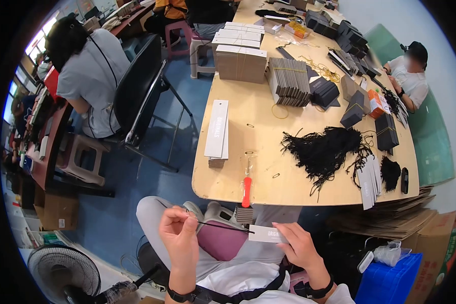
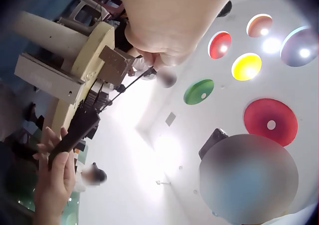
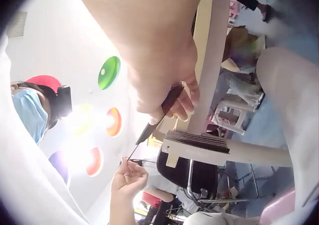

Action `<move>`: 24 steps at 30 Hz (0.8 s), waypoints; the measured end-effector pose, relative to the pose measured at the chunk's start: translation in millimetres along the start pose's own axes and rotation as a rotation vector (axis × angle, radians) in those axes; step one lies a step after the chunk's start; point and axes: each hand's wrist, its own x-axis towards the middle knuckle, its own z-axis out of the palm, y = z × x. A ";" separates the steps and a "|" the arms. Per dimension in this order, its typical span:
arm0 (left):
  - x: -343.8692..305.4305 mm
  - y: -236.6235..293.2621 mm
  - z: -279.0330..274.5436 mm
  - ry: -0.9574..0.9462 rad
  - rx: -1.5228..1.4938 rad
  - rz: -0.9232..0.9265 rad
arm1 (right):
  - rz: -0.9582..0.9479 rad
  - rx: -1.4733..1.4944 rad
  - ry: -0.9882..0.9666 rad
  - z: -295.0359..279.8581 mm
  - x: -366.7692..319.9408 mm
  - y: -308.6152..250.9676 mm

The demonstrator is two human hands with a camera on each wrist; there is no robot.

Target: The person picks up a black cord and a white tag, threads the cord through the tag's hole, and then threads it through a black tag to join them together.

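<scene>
A pale tag (image 1: pixel 262 234) printed "ORIGINALS" is pinched by its right end in my right hand (image 1: pixel 300 245). From its left end a black cord (image 1: pixel 223 226) runs taut to my left hand (image 1: pixel 180 238), whose thumb and fingertips pinch the far end. In the left wrist view the cord (image 2: pixel 122 92) slants from my left hand (image 2: pixel 162 30) down to the tag's dark side (image 2: pixel 75 132), held by my right hand (image 2: pixel 54 187). The right wrist view shows my right hand (image 3: pixel 162 70) close up, gripping the tag, and my left hand (image 3: pixel 128 179) at the cord's end.
On the table (image 1: pixel 238 182) lie a tag stack (image 1: pixel 217 129), an orange-handled tool (image 1: pixel 246 191), a black cord pile (image 1: pixel 329 152), corded tags (image 1: pixel 370 182) and banded bundles (image 1: pixel 289 81). A fan (image 1: pixel 63 268) stands lower left, a blue crate (image 1: pixel 390 281) lower right.
</scene>
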 end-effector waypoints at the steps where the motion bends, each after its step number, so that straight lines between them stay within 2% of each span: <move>1: -0.9 -0.9 0.9 -0.001 -0.001 -0.001 | 0.001 -0.001 0.001 0.4 -3.6 0.8; 4: -0.3 -3.1 4.5 -0.065 -0.005 -0.009 | 0.107 0.102 -0.010 -0.4 -12.9 0.2; 6: -0.7 -5.1 12.8 -0.024 0.064 0.016 | 0.163 -0.045 -0.034 -12.6 -17.9 -3.3; 8: -9.2 -7.0 28.8 -0.082 0.047 -0.028 | 0.183 -0.124 0.027 -29.2 -21.5 -3.9; 10: -21.3 -12.4 48.9 -0.245 0.110 -0.250 | 0.240 -0.225 0.246 -43.9 -26.2 -2.0; 12: -29.9 -39.3 72.8 -0.400 -0.019 -0.231 | 0.391 -0.232 0.396 -61.7 -31.5 0.7; 14: -33.2 -58.1 103.5 -0.500 -0.083 -0.344 | 0.482 -0.322 0.478 -78.2 -36.6 5.4; 16: -37.4 -91.5 125.6 -0.758 -0.166 -0.320 | 0.474 -0.435 0.600 -89.1 -41.3 15.6; 17: -40.1 -100.6 136.3 -0.852 -0.135 -0.333 | 0.443 -0.497 0.654 -92.9 -55.6 35.5; 19: -44.4 -109.2 151.0 -1.026 -0.029 -0.349 | 0.515 -0.505 0.799 -98.5 -63.2 47.3; 22: -55.8 -120.8 149.8 -1.046 0.043 -0.309 | 0.527 -0.597 0.864 -107.3 -69.3 77.0; 24: -59.0 -119.0 142.4 -1.040 0.041 -0.318 | 0.574 -0.707 0.804 -108.7 -71.3 88.9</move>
